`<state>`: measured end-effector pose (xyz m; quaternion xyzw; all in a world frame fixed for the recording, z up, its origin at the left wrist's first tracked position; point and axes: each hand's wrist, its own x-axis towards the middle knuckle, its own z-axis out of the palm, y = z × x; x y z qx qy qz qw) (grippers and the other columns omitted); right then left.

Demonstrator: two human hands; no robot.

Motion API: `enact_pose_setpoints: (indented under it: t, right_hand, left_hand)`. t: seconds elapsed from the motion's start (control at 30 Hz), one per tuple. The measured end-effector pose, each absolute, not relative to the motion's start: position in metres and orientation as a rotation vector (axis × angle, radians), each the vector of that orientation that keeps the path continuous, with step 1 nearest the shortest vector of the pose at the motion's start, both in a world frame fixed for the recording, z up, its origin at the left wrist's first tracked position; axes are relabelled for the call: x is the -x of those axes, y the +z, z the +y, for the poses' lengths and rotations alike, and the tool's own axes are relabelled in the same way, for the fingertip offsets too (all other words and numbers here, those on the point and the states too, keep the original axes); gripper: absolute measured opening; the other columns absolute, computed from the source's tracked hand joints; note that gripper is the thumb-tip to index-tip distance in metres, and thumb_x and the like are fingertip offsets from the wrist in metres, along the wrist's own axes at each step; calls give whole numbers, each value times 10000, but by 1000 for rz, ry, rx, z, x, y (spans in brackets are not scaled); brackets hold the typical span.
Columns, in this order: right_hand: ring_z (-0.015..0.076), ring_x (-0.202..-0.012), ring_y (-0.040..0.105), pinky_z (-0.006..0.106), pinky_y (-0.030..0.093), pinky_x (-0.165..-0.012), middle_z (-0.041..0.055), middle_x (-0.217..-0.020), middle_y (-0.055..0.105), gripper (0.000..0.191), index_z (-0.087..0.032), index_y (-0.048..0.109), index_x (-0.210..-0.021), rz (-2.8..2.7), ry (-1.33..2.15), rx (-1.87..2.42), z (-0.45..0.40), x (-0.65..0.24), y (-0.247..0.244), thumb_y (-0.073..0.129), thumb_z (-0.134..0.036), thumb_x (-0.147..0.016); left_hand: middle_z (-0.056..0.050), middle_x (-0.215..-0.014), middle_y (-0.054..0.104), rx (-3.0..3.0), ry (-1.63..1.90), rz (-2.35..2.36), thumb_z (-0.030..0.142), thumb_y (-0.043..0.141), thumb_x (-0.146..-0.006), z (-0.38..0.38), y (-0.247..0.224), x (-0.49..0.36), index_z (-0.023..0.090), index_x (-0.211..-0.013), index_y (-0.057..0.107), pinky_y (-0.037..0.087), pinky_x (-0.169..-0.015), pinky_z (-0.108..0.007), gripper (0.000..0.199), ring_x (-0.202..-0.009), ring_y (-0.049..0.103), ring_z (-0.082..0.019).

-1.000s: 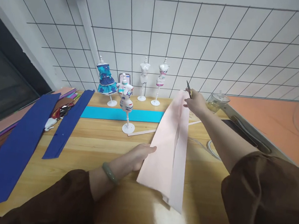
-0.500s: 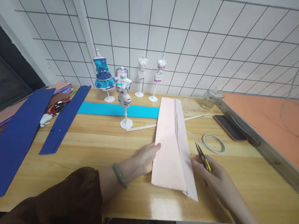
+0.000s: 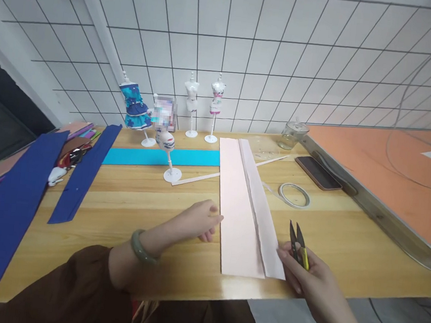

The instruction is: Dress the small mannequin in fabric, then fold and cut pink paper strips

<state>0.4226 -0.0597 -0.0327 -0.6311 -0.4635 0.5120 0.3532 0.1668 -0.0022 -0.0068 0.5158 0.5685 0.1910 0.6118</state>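
Observation:
A long pale pink strip (image 3: pixel 238 219) lies lengthwise in front of me; whether it is cloth or paper I cannot tell. Along its right side runs a whiter flap (image 3: pixel 259 201) with an uneven inner edge. My left hand (image 3: pixel 202 221) is beside the strip's left edge, fingers loosely bent and apart, holding nothing; the thumb tip meets that edge. In my right hand (image 3: pixel 309 277) are thread snips (image 3: pixel 299 245), black and yellow, blades pointing away from me and spread. That hand's thumb and fingertips are at the flap's lower right corner.
Small dress-form mannequins (image 3: pixel 215 105) stand along the wall. A turquoise strip (image 3: pixel 196 158) runs behind the pink one. Right are a tape roll (image 3: pixel 294 195), a phone (image 3: pixel 318 173) and a glass jar (image 3: pixel 293 134). Blue strips (image 3: pixel 84 179) lie left. The table (image 3: pixel 173 279) ends near me.
The left hand has let go of the pink strip's edge and drawn slightly left. The strip now lies flatter, its flap straighter. My right hand has moved nearer me, snips still held.

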Motion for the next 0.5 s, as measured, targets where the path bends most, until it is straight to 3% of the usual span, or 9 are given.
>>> enact_pose_setpoints:
  t: [0.1, 0.2, 0.3, 0.37, 0.5]
  right_hand:
    - [60, -375, 257, 206, 208, -399, -94, -376, 330, 339, -196, 481, -762, -1169, 1366, 1569, -60, -420, -33, 601, -512, -738]
    - [56, -368, 255, 202, 192, -399, -101, -376, 331, 343, -199, 475, -786, -1131, 1347, 1551, -61, -418, -34, 617, -507, -732]
    - [59, -376, 274, 201, 194, -404, -98, -394, 346, 349, -197, 484, -814, -1131, 1315, 1520, -62, -413, -33, 619, -508, -732]
    - [63, -382, 292, 202, 199, -405, -94, -416, 358, 360, -194, 487, -819, -1147, 1326, 1499, -64, -407, -30, 627, -512, -722]
    - [70, -389, 313, 209, 213, -408, -87, -444, 363, 362, -193, 487, -780, -1178, 1324, 1443, -64, -392, -23, 651, -506, -698]
  left_hand:
    - [-4, -638, 577, -1216, 488, 1233, 385, 561, -787, -4, -6, -178, 143, -1034, 461, 452, -432, -226, 360, -477, 591, -131]
    - [-67, -829, 600, -981, 505, 1059, 349, 619, -755, -4, -8, -199, 136, -1075, 427, 514, -517, -279, 430, -576, 648, -166]
    - [-90, -922, 583, -853, 529, 942, 314, 684, -702, 0, -9, -216, 124, -990, 469, 537, -596, -297, 406, -676, 675, -201]
    - [-67, -853, 587, -831, 507, 902, 312, 693, -696, 4, -10, -222, 114, -890, 504, 525, -576, -269, 335, -665, 671, -188]
    - [-7, -635, 558, -778, 484, 949, 313, 709, -681, 11, -15, -226, 108, -799, 537, 412, -421, -180, 292, -461, 566, -79]
